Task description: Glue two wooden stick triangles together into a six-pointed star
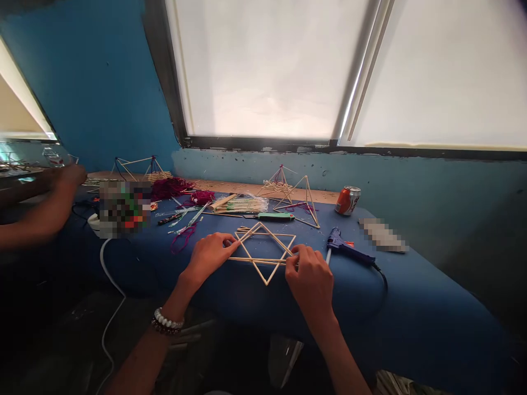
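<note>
A star-shaped frame of thin wooden sticks, made of two overlapping triangles, is held at the front of the blue-covered table. My left hand pinches its left side between thumb and fingers. On the opposite side, my right hand has its fingers closed around the right corner. A bracelet of pale and dark beads circles my left wrist. Behind the star lies a green utility knife. A blue hot glue gun with a white glue stick rests just right of my right hand.
Stick pyramids, bundled sticks in plastic and dark red yarn lie toward the back. An orange can stands at right, near a blurred flat object. A white cable hangs off the front. Another person's arm reaches in at left.
</note>
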A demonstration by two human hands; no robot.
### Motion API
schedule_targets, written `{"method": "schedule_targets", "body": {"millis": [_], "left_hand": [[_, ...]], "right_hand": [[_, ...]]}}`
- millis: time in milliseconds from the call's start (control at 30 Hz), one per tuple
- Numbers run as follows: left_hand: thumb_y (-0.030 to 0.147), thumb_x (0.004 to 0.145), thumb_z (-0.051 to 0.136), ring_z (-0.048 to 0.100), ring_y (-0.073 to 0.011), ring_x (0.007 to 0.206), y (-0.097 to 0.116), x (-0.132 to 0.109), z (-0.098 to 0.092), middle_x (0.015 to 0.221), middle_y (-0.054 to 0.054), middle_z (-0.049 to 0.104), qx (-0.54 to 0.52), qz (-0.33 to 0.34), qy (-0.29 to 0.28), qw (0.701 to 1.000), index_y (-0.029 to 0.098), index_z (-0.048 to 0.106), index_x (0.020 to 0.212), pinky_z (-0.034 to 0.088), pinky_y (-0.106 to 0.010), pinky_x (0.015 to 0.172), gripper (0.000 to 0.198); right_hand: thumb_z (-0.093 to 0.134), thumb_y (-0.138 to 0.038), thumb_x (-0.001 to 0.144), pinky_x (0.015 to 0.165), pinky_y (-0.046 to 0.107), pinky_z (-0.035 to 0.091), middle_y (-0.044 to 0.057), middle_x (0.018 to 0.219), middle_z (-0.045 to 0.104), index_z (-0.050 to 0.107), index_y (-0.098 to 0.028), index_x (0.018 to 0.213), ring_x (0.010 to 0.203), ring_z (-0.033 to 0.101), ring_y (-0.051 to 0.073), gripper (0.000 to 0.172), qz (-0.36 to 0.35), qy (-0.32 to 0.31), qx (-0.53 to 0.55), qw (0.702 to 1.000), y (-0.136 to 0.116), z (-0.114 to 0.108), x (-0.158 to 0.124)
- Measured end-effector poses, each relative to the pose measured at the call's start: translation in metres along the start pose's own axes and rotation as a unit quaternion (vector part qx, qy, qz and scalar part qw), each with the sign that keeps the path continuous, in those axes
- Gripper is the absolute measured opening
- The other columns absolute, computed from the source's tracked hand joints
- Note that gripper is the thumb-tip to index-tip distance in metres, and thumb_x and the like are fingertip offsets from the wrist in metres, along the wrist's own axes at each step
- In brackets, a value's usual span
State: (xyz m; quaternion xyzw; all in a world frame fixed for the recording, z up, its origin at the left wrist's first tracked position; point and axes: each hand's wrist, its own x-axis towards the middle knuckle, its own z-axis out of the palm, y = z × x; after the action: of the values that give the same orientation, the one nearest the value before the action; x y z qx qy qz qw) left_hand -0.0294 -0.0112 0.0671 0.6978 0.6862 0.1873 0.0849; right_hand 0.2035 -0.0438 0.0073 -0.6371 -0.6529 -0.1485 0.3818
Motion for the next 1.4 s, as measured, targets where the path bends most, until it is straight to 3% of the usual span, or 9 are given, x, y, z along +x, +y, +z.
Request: {"method": "schedule_targets", "body": {"millis": [267, 367, 433, 633, 800, 1067, 1233, 1333, 1400], "left_hand": [[0.057, 0.091, 0.056, 0.07, -0.0235, 0.088, 0.003, 0.001, 0.001, 0.09, 0.0, 0.077, 0.021, 0.015, 0.009, 1.0, 0.034, 0.08, 0.095, 0.037, -0.031, 0.067, 0.034], [0.055, 0.091, 0.056, 0.068, -0.0223, 0.084, -0.007, 0.019, -0.008, 0.09, -0.002, 0.077, 0.011, 0.023, 0.038, 0.999, 0.031, 0.08, 0.096, 0.039, -0.031, 0.067, 0.034], [0.05, 0.091, 0.056, 0.066, -0.0213, 0.084, -0.015, 0.041, -0.013, 0.092, -0.003, 0.076, -0.018, 0.07, 0.046, 0.996, 0.028, 0.079, 0.102, 0.041, -0.03, 0.069, 0.034], [0.052, 0.085, 0.06, 0.064, -0.0195, 0.085, -0.028, 0.109, -0.012, 0.11, -0.007, 0.073, -0.087, 0.242, -0.094, 0.962, 0.021, 0.079, 0.108, 0.045, -0.027, 0.076, 0.043], [0.053, 0.084, 0.065, 0.063, -0.0202, 0.089, -0.029, 0.13, -0.003, 0.105, -0.005, 0.075, -0.076, 0.256, -0.163, 0.95, 0.027, 0.082, 0.1, 0.043, -0.026, 0.082, 0.035], [0.048, 0.085, 0.066, 0.065, -0.0201, 0.084, -0.027, 0.141, 0.0, 0.096, -0.004, 0.076, -0.027, 0.275, -0.162, 0.947, 0.027, 0.081, 0.095, 0.041, -0.028, 0.075, 0.028], [0.039, 0.092, 0.057, 0.066, -0.0244, 0.099, -0.025, 0.129, -0.003, 0.099, -0.006, 0.075, 0.067, 0.279, -0.075, 0.955, 0.022, 0.078, 0.098, 0.045, -0.031, 0.09, 0.028], [0.039, 0.097, 0.05, 0.066, -0.0247, 0.106, -0.03, 0.112, -0.005, 0.107, -0.006, 0.073, 0.019, 0.304, -0.015, 0.952, 0.022, 0.077, 0.104, 0.047, -0.033, 0.095, 0.032], [0.043, 0.099, 0.05, 0.066, -0.0217, 0.103, -0.036, 0.1, -0.006, 0.107, -0.004, 0.073, -0.021, 0.333, -0.015, 0.943, 0.025, 0.076, 0.105, 0.049, -0.032, 0.093, 0.032]], "right_hand": [[0.048, -0.011, 0.09, 0.074, 0.034, 0.04, 0.004, 0.082, 0.065, 0.063, -0.02, 0.09, 0.081, 0.056, 0.023, 0.017, -0.039, 0.042, 0.016, 0.998, 0.009, 0.0, -0.008], [0.048, -0.013, 0.093, 0.075, 0.034, 0.043, 0.005, 0.086, 0.066, 0.063, -0.02, 0.092, 0.081, 0.056, 0.023, 0.016, -0.06, 0.047, 0.036, 0.996, 0.013, -0.002, -0.012], [0.048, -0.013, 0.095, 0.077, 0.035, 0.045, 0.006, 0.091, 0.066, 0.063, -0.019, 0.098, 0.085, 0.057, 0.023, 0.016, -0.08, 0.041, 0.055, 0.994, 0.015, -0.004, -0.016], [0.054, -0.014, 0.095, 0.084, 0.04, 0.048, 0.008, 0.105, 0.063, 0.065, -0.02, 0.109, 0.089, 0.056, 0.023, 0.018, -0.148, 0.005, 0.068, 0.987, 0.023, -0.011, -0.02], [0.058, -0.016, 0.095, 0.084, 0.04, 0.046, 0.008, 0.104, 0.063, 0.065, -0.018, 0.109, 0.092, 0.056, 0.024, 0.016, -0.194, -0.035, 0.037, 0.98, 0.028, -0.018, -0.014], [0.059, -0.021, 0.099, 0.087, 0.041, 0.046, 0.009, 0.105, 0.065, 0.064, -0.017, 0.112, 0.093, 0.058, 0.024, 0.015, -0.251, -0.069, 0.018, 0.965, 0.043, -0.027, -0.003], [0.062, -0.022, 0.099, 0.085, 0.037, 0.048, 0.008, 0.101, 0.067, 0.067, -0.019, 0.109, 0.09, 0.06, 0.021, 0.012, -0.265, -0.087, 0.041, 0.96, 0.052, -0.033, 0.004], [0.063, -0.022, 0.098, 0.081, 0.034, 0.051, 0.007, 0.097, 0.068, 0.068, -0.02, 0.106, 0.087, 0.062, 0.02, 0.009, -0.262, -0.099, 0.065, 0.958, 0.052, -0.035, 0.01], [0.064, -0.022, 0.098, 0.079, 0.034, 0.053, 0.006, 0.094, 0.068, 0.069, -0.022, 0.103, 0.085, 0.064, 0.02, 0.007, -0.255, -0.104, 0.074, 0.958, 0.052, -0.035, 0.014]]}}
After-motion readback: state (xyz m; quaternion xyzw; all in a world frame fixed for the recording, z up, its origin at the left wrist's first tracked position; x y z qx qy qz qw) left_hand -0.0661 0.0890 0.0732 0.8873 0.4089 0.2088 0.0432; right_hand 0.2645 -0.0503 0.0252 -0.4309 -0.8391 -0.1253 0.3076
